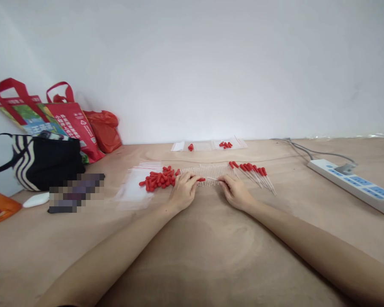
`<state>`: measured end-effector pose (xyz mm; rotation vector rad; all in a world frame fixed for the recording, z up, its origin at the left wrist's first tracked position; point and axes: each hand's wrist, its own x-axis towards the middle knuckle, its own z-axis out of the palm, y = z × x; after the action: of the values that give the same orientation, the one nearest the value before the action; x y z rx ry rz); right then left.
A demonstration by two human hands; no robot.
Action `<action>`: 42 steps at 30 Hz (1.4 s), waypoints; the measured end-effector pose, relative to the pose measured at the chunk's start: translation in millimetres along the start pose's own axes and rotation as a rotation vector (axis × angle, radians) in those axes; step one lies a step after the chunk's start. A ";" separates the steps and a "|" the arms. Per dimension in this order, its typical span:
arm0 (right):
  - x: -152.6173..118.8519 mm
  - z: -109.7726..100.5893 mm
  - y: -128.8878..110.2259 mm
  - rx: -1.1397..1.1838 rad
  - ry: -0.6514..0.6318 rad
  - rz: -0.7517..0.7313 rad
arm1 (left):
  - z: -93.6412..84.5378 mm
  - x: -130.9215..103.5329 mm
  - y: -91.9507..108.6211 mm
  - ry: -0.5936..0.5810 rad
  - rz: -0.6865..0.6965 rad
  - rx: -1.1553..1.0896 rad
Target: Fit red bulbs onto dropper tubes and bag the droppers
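Between the fingers of my left hand is a small red cap, its end pointing right. My right hand pinches one end of a thin pale stick, whose other end meets or nearly meets the red cap. Left of my left hand lies a pile of red caps, partly on clear plastic bags. Behind both hands is a row of thin clear sticks. Several sticks with red caps on their ends lie fanned out beyond my right hand.
Near the wall lie small clear bags with a few red caps. A white power strip is at the right. Shopping bags, a black bag and a blurred dark object stand or lie at the left.
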<state>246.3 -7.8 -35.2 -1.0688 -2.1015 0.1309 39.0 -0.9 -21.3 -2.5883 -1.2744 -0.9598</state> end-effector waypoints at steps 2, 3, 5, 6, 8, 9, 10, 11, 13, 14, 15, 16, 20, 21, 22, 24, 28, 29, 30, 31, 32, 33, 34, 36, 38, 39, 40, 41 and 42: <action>0.1 0.8 -1.2 -0.014 -0.017 -0.004 | -0.6 0.3 -0.1 0.002 0.004 -0.009; 0.1 1.0 -1.8 -0.021 -0.024 -0.005 | -0.8 0.7 0.0 0.002 0.006 -0.017; -0.2 1.0 -2.8 -0.036 -0.037 -0.008 | -1.0 1.6 0.5 0.007 0.011 -0.051; -0.5 0.8 -3.1 -0.041 -0.043 -0.012 | -1.0 2.0 0.7 0.013 0.016 -0.078; -1.0 0.1 -3.3 -0.045 -0.052 -0.024 | -1.0 2.8 1.0 0.022 0.033 -0.151; -1.2 -0.4 -3.3 -0.045 -0.056 -0.032 | -1.0 3.0 1.1 0.020 0.045 -0.193; -1.5 -0.9 -3.2 -0.043 -0.059 -0.041 | -1.0 3.0 1.2 0.014 0.057 -0.233; -1.7 -1.4 -3.0 -0.037 -0.061 -0.050 | -1.0 2.9 1.4 0.006 0.066 -0.269; -2.0 -2.3 -2.4 -0.016 -0.064 -0.066 | -1.1 2.5 2.0 -0.008 0.082 -0.322; -2.1 -2.7 -2.0 -0.006 -0.063 -0.072 | -1.2 2.2 2.4 -0.009 0.088 -0.337; -2.0 -3.1 -1.6 0.002 -0.062 -0.078 | -1.4 2.0 2.8 -0.007 0.095 -0.346; -2.0 -3.5 -1.0 0.005 -0.062 -0.084 | -1.7 1.8 3.3 -0.005 0.103 -0.348; -1.6 -5.2 1.2 -0.009 -0.080 -0.114 | -3.2 1.5 5.1 -0.012 0.138 -0.309; -1.6 -5.7 1.4 -0.018 -0.086 -0.121 | -3.5 1.6 5.4 -0.017 0.146 -0.296; -1.7 -6.2 1.4 -0.030 -0.091 -0.126 | -3.7 1.7 5.7 -0.022 0.153 -0.285; -2.0 -7.3 0.6 -0.056 -0.100 -0.130 | -3.7 1.8 5.8 -0.032 0.161 -0.268; -2.8 -9.0 -2.8 -0.110 -0.111 -0.120 | -2.7 1.8 5.3 -0.045 0.152 -0.243; -2.9 -9.3 -3.6 -0.121 -0.114 -0.117 | -2.5 1.7 5.1 -0.044 0.149 -0.239; -2.9 -9.5 -4.2 -0.130 -0.118 -0.115 | -2.2 1.6 5.0 -0.043 0.146 -0.235; -2.8 -9.7 -4.7 -0.138 -0.121 -0.116 | -2.1 1.4 4.9 -0.043 0.145 -0.232; -2.8 -9.8 -5.0 -0.144 -0.121 -0.121 | -2.0 1.3 4.8 -0.041 0.144 -0.229; -2.7 -10.0 -5.2 -0.149 -0.120 -0.129 | -2.1 1.1 4.9 -0.040 0.146 -0.228; -2.7 -10.2 -5.4 -0.155 -0.117 -0.141 | -2.2 0.9 5.0 -0.041 0.152 -0.228; -2.7 -10.6 -6.0 -0.169 -0.106 -0.170 | -2.6 0.6 5.7 -0.055 0.176 -0.234; -2.8 -10.9 -7.3 -0.180 -0.096 -0.188 | -3.0 0.1 6.6 -0.072 0.202 -0.239; -3.0 -10.9 -8.2 -0.181 -0.094 -0.191 | -3.1 -0.1 7.0 -0.078 0.211 -0.236; -3.1 -10.8 -9.3 -0.179 -0.094 -0.189 | -3.2 -0.4 7.5 -0.077 0.216 -0.231; -3.3 -10.4 -10.3 -0.175 -0.094 -0.185 | -3.1 -0.7 7.9 -0.075 0.218 -0.223; -3.5 -9.9 -11.3 -0.170 -0.094 -0.182 | -2.9 -1.1 8.3 -0.072 0.222 -0.214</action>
<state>246.8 -19.9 -25.6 -0.9791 -2.3166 -0.0896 43.2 -7.9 -18.2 -2.8741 -0.9153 -1.0179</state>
